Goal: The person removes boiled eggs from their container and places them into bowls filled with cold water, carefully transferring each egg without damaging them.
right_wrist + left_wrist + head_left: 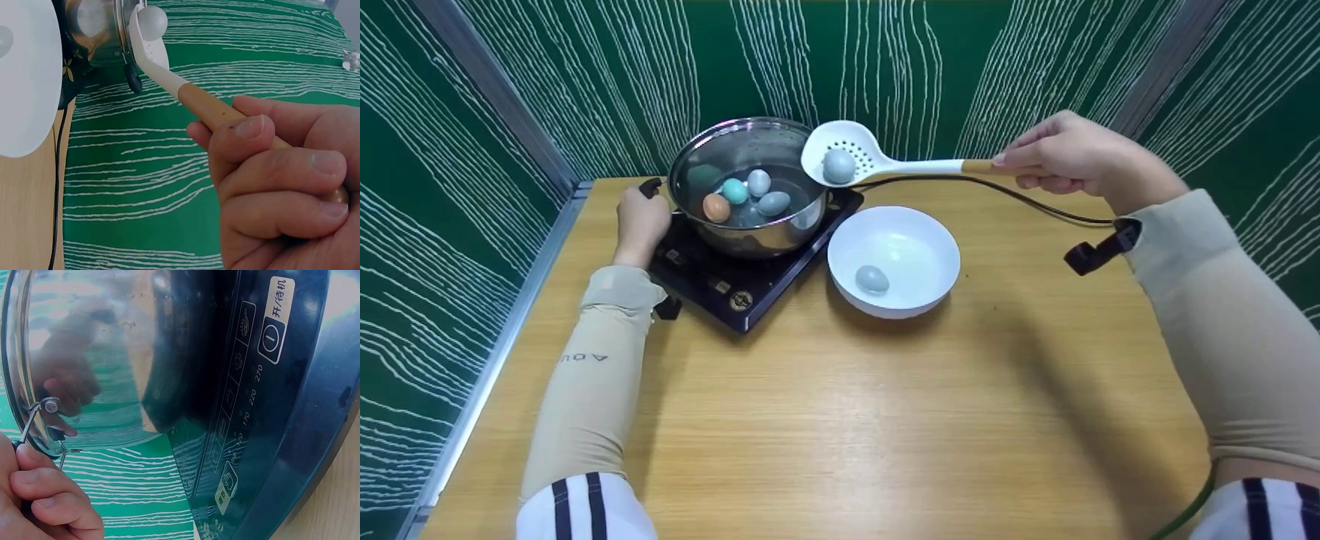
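Observation:
My right hand (1057,154) grips the wooden handle of a white slotted ladle (844,142). In its bowl lies a grey-blue egg (838,166), over the right rim of a steel pot (757,238). My left hand (642,225) holds the pot's side handle (649,187), its fingers curled round it in the left wrist view. Inside the pot are an orange egg (716,208), a turquoise egg (735,190) and two grey-blue ones, in what looks like water. A white bowl (915,259) beside the pot contains one grey-blue egg (872,279).
The pot stands on a black induction cooker (712,289) whose control panel faces the front. A black cable (1020,193) runs across the table behind the bowl. Green, white-lined walls (885,75) enclose the wooden table (840,420).

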The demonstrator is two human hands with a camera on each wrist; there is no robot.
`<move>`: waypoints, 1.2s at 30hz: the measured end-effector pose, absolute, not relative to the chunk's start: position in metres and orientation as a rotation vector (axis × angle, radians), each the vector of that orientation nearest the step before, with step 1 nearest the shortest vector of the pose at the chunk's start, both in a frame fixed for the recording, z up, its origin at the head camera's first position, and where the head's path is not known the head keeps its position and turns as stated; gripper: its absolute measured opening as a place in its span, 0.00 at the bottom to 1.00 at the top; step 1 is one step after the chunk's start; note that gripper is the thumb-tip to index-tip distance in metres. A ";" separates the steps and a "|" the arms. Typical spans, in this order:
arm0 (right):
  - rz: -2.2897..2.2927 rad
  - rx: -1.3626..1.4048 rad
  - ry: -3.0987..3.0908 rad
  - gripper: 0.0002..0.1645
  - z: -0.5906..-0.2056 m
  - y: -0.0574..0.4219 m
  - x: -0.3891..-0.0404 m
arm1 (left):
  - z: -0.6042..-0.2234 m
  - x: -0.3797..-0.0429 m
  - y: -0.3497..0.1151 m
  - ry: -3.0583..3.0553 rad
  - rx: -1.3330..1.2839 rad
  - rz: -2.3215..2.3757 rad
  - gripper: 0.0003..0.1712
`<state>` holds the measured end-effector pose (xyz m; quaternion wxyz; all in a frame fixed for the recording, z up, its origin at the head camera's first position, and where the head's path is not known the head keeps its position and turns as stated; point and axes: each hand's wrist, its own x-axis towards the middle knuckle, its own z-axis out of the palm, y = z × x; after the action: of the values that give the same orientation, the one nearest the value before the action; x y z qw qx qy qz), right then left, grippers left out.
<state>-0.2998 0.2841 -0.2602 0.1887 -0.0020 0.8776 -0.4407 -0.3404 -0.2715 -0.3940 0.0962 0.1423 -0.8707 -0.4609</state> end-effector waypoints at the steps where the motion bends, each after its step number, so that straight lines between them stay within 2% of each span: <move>1: -1.242 0.001 2.470 0.11 -0.260 0.287 -0.299 | -0.394 -0.340 -0.271 -2.582 0.428 -1.369 0.06; 5: -1.215 0.002 2.494 0.13 -0.259 0.299 -0.294 | -0.393 -0.340 -0.271 -2.586 0.435 -1.387 0.05; 13: -1.150 -0.027 2.534 0.18 -0.262 0.322 -0.286 | -0.393 -0.341 -0.271 -2.588 0.434 -1.387 0.10; 24: -1.076 -0.095 2.547 0.14 -0.273 0.343 -0.280 | -0.391 -0.339 -0.271 -2.579 0.393 -1.363 0.11; 36: -1.066 -0.130 2.464 0.12 -0.306 0.351 -0.275 | -0.393 -0.341 -0.271 -2.567 0.412 -1.363 0.12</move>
<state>-0.2746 0.3513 -0.3064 0.2248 -0.0470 0.8932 -0.3866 -0.3413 -0.2709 -0.3929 0.1028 0.1395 -0.8698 -0.4620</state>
